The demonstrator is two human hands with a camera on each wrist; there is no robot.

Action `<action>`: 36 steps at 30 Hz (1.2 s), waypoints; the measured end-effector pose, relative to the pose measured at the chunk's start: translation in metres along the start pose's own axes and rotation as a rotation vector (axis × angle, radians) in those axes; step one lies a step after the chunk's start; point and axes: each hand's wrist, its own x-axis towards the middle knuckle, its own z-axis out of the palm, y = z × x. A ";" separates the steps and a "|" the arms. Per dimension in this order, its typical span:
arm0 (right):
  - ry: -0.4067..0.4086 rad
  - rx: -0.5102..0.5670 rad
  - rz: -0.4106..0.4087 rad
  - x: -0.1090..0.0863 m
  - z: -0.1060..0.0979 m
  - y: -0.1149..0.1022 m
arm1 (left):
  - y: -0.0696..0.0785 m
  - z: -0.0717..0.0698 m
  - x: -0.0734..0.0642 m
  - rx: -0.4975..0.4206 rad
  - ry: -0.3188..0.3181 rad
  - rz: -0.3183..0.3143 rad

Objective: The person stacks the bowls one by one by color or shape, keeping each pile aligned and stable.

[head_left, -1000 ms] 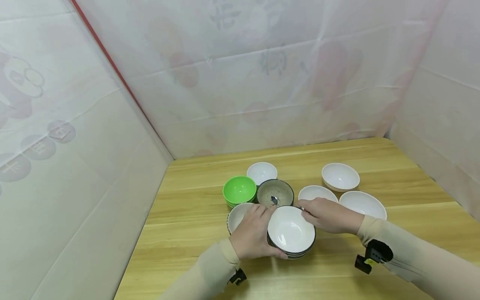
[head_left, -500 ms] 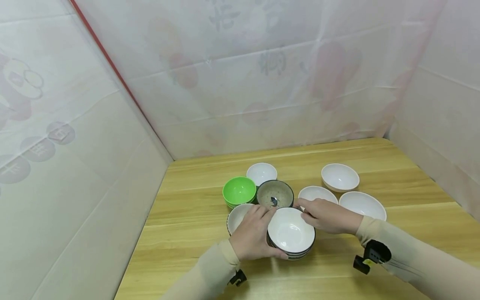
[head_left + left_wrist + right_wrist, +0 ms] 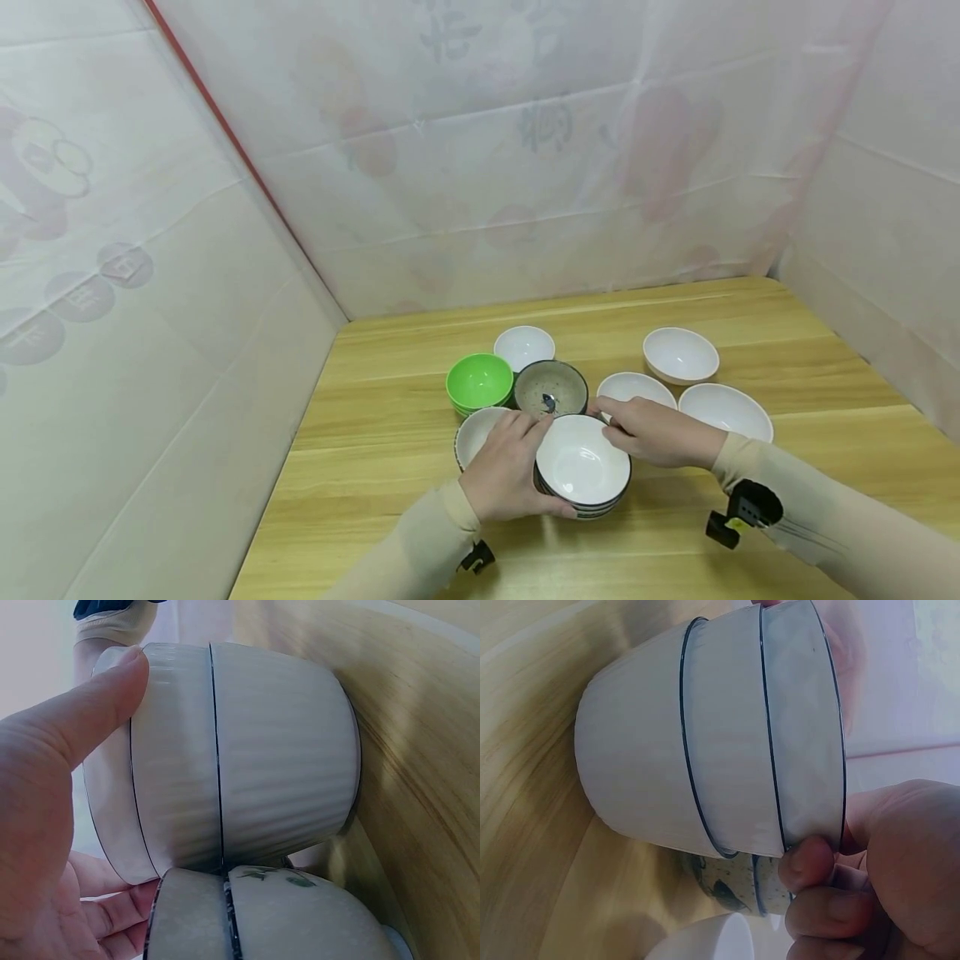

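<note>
A stack of white ribbed bowls with thin dark rims (image 3: 583,462) stands upright near the front of the table. My left hand (image 3: 506,471) grips its left side, thumb along the front and fingers toward the back. In the left wrist view the thumb (image 3: 112,694) lies against the uppermost bowl. At the stack's far right, my right hand (image 3: 652,429) pinches the top bowl's rim; in the right wrist view its fingertips (image 3: 810,862) curl against the outside just below that rim. Beside the stack, partly behind my left hand, are leaf-patterned bowls (image 3: 300,922).
Behind the stack sits a speckled grey-brown bowl (image 3: 534,390) with a dark mark inside. Green stacked bowls (image 3: 478,382) and a small white bowl (image 3: 523,346) are farther left. Several white bowls (image 3: 681,354) stand on the right. Cloth walls (image 3: 480,208) border the wooden table (image 3: 360,467).
</note>
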 end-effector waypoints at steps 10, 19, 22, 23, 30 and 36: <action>-0.014 0.017 0.018 -0.004 -0.006 0.003 | 0.001 0.001 -0.001 -0.002 -0.017 -0.007; 0.113 0.011 0.063 -0.020 -0.036 0.021 | 0.002 0.000 0.000 0.001 -0.010 0.005; 0.187 -0.005 0.085 -0.026 -0.049 0.032 | 0.003 -0.004 0.002 0.009 -0.008 0.013; 0.208 -0.003 0.091 -0.028 -0.052 0.037 | 0.004 -0.005 0.003 0.013 -0.006 0.017; 0.288 0.016 0.200 -0.050 -0.074 0.081 | 0.008 -0.020 0.016 0.049 0.008 0.099; 0.285 -0.007 0.376 -0.076 -0.087 0.120 | 0.018 -0.031 0.029 0.074 -0.027 0.168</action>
